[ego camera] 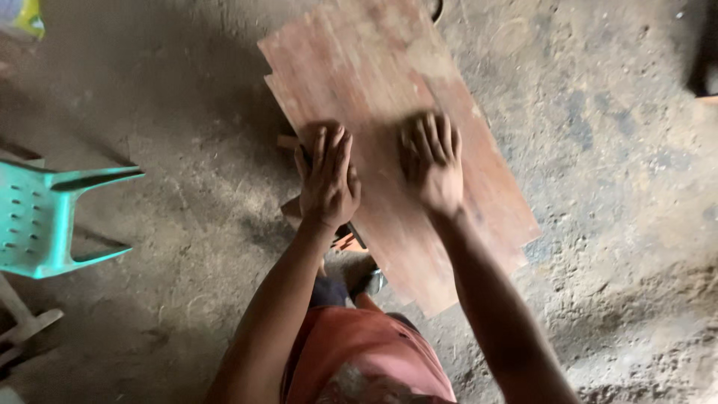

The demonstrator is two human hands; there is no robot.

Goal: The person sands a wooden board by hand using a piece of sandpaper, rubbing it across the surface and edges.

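Pressing reddish board [389, 97], dusty floor [613, 187]

packages | yellow-and-white packet [22, 16], top-left corner; blurred | labels/signs/screens: none

Reddish-brown wooden board [404, 142], flat, seemingly atop another, dusty.

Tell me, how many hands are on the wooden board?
2. The left hand lies flat near the left edge of the wooden board; the right hand lies flat nearer its middle. No other hands show.
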